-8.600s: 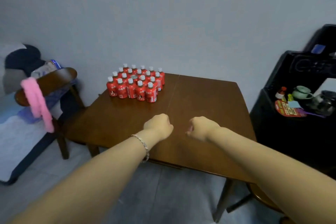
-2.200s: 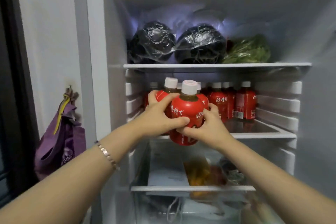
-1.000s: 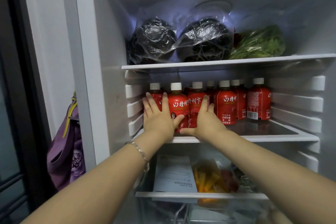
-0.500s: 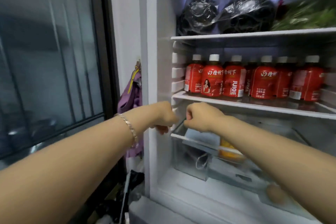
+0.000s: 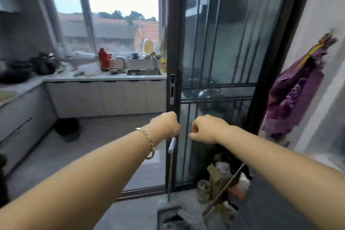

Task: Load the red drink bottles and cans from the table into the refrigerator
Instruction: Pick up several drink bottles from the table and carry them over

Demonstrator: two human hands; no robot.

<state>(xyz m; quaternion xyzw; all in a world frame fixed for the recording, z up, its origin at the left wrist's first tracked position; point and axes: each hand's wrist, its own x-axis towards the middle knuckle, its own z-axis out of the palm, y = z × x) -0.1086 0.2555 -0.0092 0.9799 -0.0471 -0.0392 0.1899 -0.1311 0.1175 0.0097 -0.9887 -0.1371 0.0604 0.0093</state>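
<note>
My left hand point(image 5: 165, 125) and my right hand point(image 5: 206, 129) are both curled into loose fists, side by side in front of me, with nothing in either. A bracelet sits on my left wrist. No red drink bottles from the task, no table and no refrigerator interior are in view now. I face a dark-framed sliding glass door point(image 5: 216, 73) and a kitchen beyond it.
A kitchen counter point(image 5: 104, 77) with a red thermos point(image 5: 104, 59), pots and a sink runs under a window. A purple bag point(image 5: 293, 97) hangs on the white wall at right. Clutter and a jar point(image 5: 203, 190) lie on the floor by the door. A black bin point(image 5: 68, 129) stands on grey floor tiles.
My view has swung left, away from the refrigerator shelf of red bottles to the glass door and kitchen. Both hands left the bottles on the shelf and stay closed and empty.
</note>
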